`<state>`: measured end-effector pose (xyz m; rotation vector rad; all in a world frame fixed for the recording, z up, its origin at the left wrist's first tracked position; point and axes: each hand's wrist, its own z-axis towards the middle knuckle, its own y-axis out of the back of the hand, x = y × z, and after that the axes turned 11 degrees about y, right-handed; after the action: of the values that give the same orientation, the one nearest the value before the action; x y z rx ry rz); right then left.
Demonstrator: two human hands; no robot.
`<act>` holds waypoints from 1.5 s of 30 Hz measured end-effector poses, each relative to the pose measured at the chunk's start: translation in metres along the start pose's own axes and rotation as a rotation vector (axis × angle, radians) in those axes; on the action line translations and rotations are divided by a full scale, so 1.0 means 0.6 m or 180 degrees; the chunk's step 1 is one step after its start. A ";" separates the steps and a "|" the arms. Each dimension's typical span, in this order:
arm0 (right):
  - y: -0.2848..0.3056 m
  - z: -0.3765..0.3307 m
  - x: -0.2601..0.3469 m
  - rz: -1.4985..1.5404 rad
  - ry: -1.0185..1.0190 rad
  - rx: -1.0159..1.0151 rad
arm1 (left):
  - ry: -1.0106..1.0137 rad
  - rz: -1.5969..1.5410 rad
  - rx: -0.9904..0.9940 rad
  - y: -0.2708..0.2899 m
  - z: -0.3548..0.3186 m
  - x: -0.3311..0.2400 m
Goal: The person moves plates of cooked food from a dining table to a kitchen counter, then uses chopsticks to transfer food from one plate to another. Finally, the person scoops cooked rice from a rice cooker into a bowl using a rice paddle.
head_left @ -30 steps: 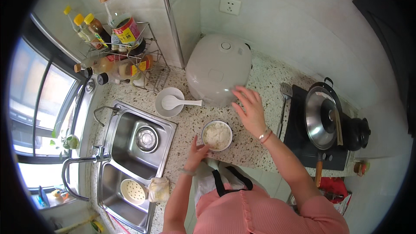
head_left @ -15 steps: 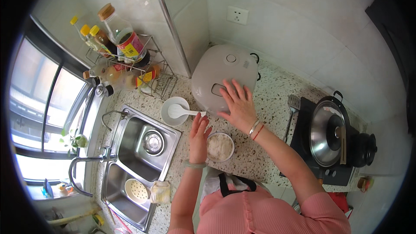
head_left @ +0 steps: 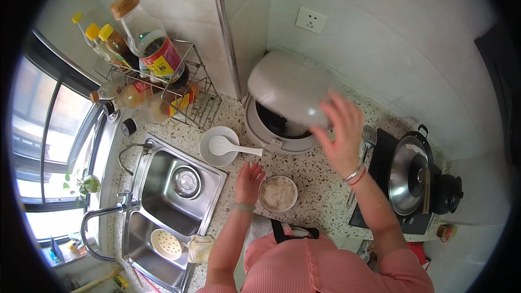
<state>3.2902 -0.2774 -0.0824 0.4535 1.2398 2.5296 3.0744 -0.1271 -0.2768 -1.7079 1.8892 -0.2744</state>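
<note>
The beige rice cooker [head_left: 260, 130] stands at the back of the counter with its lid [head_left: 296, 84] tilted partway up, showing the dark inner pot [head_left: 273, 122]. At the lid's right edge is my right hand [head_left: 342, 130], open with fingers spread and a little blurred; it seems to touch the lid. My left hand [head_left: 248, 184] is open and holds nothing, just left of a bowl of cooked rice [head_left: 278, 193]. A white rice paddle [head_left: 233, 146] rests in a white bowl [head_left: 211, 157] beyond that hand.
On the left is a double steel sink [head_left: 179, 206] with a faucet [head_left: 103, 211] and a perforated ladle-like strainer [head_left: 166, 244]. A wire rack [head_left: 203, 108] of sauce bottles stands behind it. To the right, a lidded wok [head_left: 407, 176] and a spatula [head_left: 369, 137] sit by the stove.
The rice cooker's lid has gone from closed to partly raised. My right hand has moved right from the lid's top to its edge. The left hand has drawn slightly back toward me.
</note>
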 end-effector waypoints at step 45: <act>-0.136 0.028 -0.076 -0.1514 0.0345 0.2044 | -0.2968 0.3371 -0.0051 -0.199 0.010 -0.101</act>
<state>3.3477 -0.2350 -0.1446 0.1184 1.9295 1.7513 3.1798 -0.0867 -0.2040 -0.4433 1.7098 0.7994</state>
